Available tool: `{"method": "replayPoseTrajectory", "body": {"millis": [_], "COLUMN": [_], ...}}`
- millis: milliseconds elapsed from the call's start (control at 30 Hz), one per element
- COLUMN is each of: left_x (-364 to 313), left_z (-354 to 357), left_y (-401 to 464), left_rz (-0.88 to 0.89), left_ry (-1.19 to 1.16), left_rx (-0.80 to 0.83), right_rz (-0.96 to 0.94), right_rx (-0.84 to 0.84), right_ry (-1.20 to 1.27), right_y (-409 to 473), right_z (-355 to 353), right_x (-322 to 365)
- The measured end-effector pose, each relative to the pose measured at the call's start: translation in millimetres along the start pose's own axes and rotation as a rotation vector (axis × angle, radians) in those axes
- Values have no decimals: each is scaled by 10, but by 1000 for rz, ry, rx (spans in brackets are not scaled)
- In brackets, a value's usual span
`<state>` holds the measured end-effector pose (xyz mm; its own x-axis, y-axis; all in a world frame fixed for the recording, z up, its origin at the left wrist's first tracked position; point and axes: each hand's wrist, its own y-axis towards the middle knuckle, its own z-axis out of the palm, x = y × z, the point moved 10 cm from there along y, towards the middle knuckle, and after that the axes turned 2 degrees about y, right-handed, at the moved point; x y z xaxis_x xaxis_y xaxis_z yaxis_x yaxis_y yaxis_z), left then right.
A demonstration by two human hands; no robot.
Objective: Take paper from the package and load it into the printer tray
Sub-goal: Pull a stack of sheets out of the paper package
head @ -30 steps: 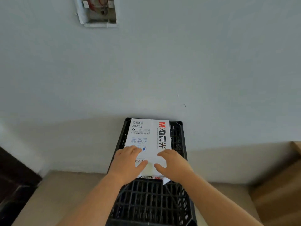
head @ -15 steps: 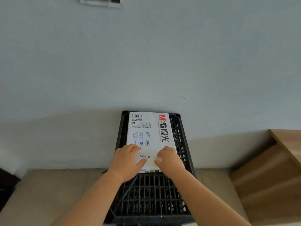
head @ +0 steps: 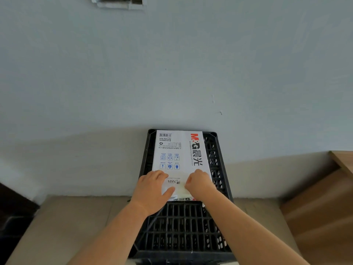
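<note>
A white paper package [head: 178,150] with a red and black logo lies flat on top of a black plastic crate [head: 183,226], against the wall. My left hand [head: 150,190] rests on the package's near left corner, fingers on top and thumb spread across the wrapper. My right hand [head: 200,184] sits on the near right part with its fingers curled, pinching the wrapper near the end fold. No printer or tray is in view.
A pale blue wall [head: 172,73] rises right behind the crate, with a broken opening [head: 120,1] high up. Wooden furniture [head: 324,207] stands to the right, a dark object [head: 11,211] to the left. Beige floor [head: 76,226] surrounds the crate.
My view has tilted down and slid right. My right hand's fingers have curled from flat into a pinch on the wrapper. The package has stayed on the crate.
</note>
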<state>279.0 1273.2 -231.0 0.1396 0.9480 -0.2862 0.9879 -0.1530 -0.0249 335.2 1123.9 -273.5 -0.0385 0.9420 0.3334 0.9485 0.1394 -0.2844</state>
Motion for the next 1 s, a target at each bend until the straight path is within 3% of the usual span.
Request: {"method": "replayPoseTrajectory", "body": {"millis": [400,700,867,1000], "left_x": [-94,-315,-341,-294], "left_z": [-96,250,495,586], "left_y": [-77,-89,-61,-67], "left_rz": [-43,9,19,8], "left_ry": [-20,33,92,122], "left_rx": [-40,9,63,63], "right_rz": [-498,-518,-558,-417], "right_rx": [-276,-306,-301,-328], "right_ry": [-177,-279,-196,-10], "right_y": [-855,-1172,-1222,-1076], "right_z": [-63,276,289,-67], "right_x": [325,84,-6,-279]}}
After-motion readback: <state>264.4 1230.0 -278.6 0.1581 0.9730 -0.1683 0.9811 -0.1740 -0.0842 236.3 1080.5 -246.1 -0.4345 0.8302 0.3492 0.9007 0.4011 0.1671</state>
